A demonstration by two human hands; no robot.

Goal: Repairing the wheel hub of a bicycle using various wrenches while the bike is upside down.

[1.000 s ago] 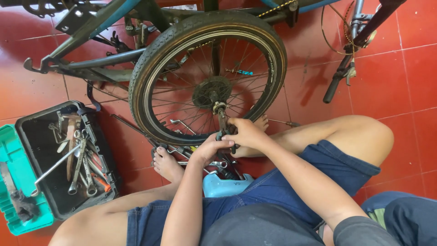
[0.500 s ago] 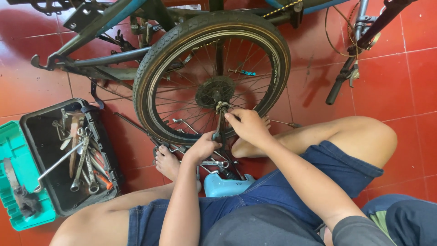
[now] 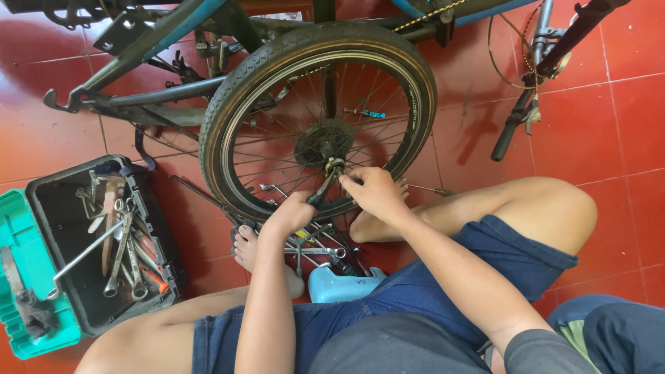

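A bicycle wheel is seen standing on a red tiled floor, held in an upturned bicycle frame. A dark wrench is set on the nut at the hub in the middle of the wheel. The handle of the wrench is gripped by the left hand, with the fingers closed around it. The right hand is placed just beside the head of the wrench, at the axle, with the fingers curled; whether something is pinched there cannot be told. More wrenches are laid on the floor between the bare feet, under the wheel. To the left, an open toolbox with a green lid is filled with tools
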